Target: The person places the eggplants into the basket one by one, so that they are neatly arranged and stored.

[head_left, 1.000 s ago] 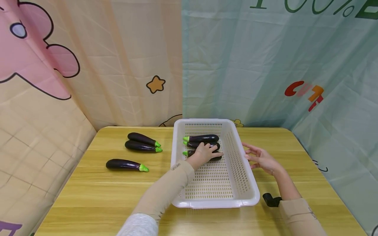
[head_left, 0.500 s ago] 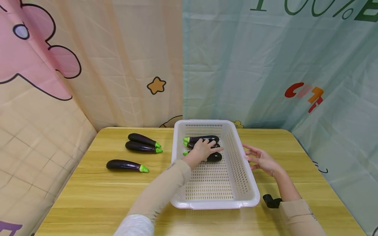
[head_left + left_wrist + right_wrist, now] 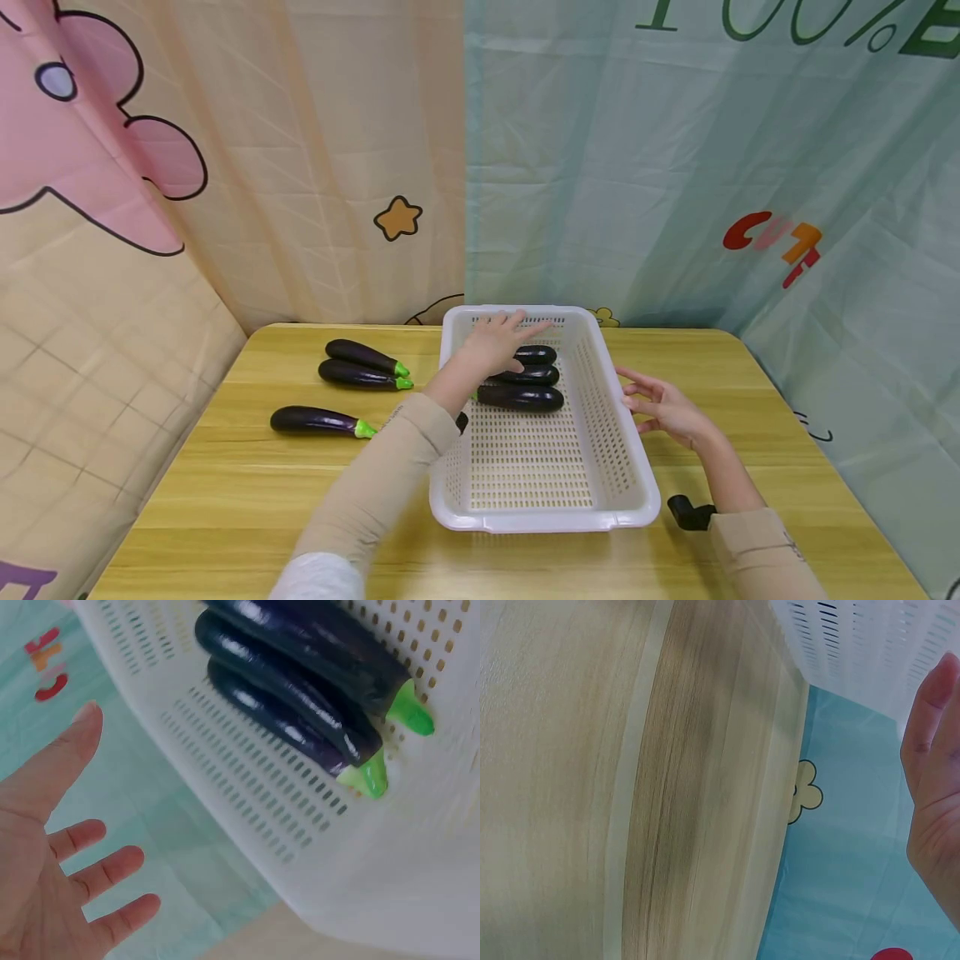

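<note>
In the head view, a white perforated plastic basket [image 3: 543,522] holds three dark purple eggplants with green stems. The nearest eggplant [image 3: 520,398] shows almost whole; my left forearm and hand hide the left ends of the middle eggplant [image 3: 534,375] and the far eggplant [image 3: 537,355]. Over the basket's back left part my left hand [image 3: 491,340] hovers with fingers spread, holding nothing. Its thumb and fingers [image 3: 112,870] are apart from the eggplants in the left wrist view. My right hand [image 3: 667,408] is at the basket's right side, fingers loosely bent, fingertips at the wall.
On the wooden table [image 3: 247,492], left of the basket, two eggplants [image 3: 360,373] lie side by side. A single eggplant [image 3: 315,419] lies nearer. A black object [image 3: 690,512] shows by my right wrist. Printed curtains [image 3: 360,167] stand behind the table.
My left hand has let go of the nearest eggplant, risen and moved toward the basket's back left. That eggplant now lies uncovered. My right hand has stayed in place.
</note>
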Available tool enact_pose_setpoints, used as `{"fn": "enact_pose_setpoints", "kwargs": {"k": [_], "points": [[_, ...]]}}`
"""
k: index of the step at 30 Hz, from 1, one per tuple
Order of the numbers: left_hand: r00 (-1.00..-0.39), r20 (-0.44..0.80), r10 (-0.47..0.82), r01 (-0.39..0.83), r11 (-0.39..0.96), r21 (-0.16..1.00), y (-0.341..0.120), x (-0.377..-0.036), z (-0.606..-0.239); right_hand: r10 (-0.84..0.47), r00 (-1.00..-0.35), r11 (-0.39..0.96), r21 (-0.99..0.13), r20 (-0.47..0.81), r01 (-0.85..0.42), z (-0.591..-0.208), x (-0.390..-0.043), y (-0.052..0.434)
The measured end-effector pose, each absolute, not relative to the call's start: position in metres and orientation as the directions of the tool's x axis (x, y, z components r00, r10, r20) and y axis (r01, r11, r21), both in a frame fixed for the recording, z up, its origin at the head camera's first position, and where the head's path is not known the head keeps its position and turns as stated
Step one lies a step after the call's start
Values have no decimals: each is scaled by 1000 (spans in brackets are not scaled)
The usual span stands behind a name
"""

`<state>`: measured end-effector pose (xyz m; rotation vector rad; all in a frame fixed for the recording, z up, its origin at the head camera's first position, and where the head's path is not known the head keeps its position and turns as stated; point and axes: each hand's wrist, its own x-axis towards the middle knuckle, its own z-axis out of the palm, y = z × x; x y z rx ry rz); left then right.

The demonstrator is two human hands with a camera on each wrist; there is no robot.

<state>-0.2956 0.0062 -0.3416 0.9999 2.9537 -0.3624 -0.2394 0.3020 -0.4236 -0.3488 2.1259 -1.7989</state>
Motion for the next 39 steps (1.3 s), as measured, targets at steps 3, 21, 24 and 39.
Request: {"fn": "enact_pose_setpoints", "kwargs": {"k": [3, 21, 24, 39], "points": [[-813, -45, 580, 580, 801, -147, -6, -295, -335, -394, -914, 168, -985, -95, 30, -424, -239, 302], [-905, 195, 378, 425, 810, 405, -91, -272, -355, -402, -911, 154, -988, -91, 31, -422, -239, 301], [-929, 229, 291, 367, 800, 474, -102, -263, -362, -396, -914, 150, -988, -91, 34, -420, -238, 301], [-934, 292, -207, 169, 466, 869, -156, -227, -418, -310, -936, 198, -974, -168, 110, -417, -237, 297]]}}
